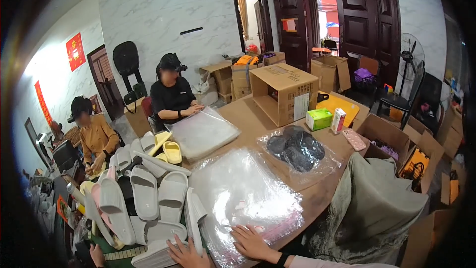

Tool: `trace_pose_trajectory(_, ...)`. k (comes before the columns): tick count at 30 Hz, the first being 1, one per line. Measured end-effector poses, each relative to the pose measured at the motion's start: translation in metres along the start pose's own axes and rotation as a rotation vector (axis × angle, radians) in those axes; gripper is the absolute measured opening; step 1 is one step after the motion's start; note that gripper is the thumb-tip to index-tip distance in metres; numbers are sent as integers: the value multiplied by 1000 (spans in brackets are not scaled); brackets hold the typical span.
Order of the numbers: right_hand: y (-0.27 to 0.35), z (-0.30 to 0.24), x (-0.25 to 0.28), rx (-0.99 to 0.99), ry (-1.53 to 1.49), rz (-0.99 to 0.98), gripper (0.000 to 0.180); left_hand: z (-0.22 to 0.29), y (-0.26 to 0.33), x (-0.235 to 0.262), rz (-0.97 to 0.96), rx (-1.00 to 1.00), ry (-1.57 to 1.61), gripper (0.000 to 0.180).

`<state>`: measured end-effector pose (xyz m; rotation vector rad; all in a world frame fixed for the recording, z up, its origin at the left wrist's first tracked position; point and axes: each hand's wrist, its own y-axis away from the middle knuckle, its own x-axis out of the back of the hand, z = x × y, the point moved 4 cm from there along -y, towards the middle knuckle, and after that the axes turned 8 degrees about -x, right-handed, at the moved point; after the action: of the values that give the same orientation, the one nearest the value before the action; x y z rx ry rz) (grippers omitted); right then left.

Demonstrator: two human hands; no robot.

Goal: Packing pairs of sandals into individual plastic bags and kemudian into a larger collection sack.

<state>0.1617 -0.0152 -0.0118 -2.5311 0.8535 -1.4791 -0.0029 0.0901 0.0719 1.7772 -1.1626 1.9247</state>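
Note:
My left hand [187, 254] is at the lower edge with its fingers spread, next to a grey slipper [157, 255]; I cannot tell whether it touches it. Flat on a stack of clear plastic bags [238, 188] lies my right hand [252, 242], its fingers stretched out near the stack's pinkish edge. To the left rises a heap of slippers, mostly grey ones [145, 193], with a yellow slipper [172, 152] and a pink one among them. Neither hand holds anything.
A second bag stack [203, 131] lies across the table before a co-worker in black [171, 94]. Dark slippers in a clear bag [296, 149], a green tissue pack [319, 119] and an open carton [284, 94] stand to the right. Another co-worker [96, 136] sits at left.

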Motion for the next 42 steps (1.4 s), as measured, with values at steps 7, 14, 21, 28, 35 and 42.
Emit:
trace_pose_trajectory(7, 2, 4, 0, 5, -16, 12, 45, -13, 16, -7, 413, 196, 407, 41)
trace_pose_trajectory(14, 4, 1, 0, 11, -38, 40, 43, -21, -14, -33, 471, 651, 1165, 38)
trace_pose_trajectory(21, -1, 0, 1, -5, -8, 12, 42, 28, -25, -28, 443, 789, 1783, 29)
trace_pose_trajectory(28, -2, 4, 5, -3, -25, 21, 44, 45, -25, 0, 343, 623, 2015, 26)
trace_pose_trajectory(35, 3, 11, -5, -101, -71, -98, 52, 62, -3, -2, 177, 489, 1881, 35)
trace_pose_trajectory(42, 3, 14, -3, -203, -277, -64, 55, 88, 14, 21, 339, 636, 2498, 37)
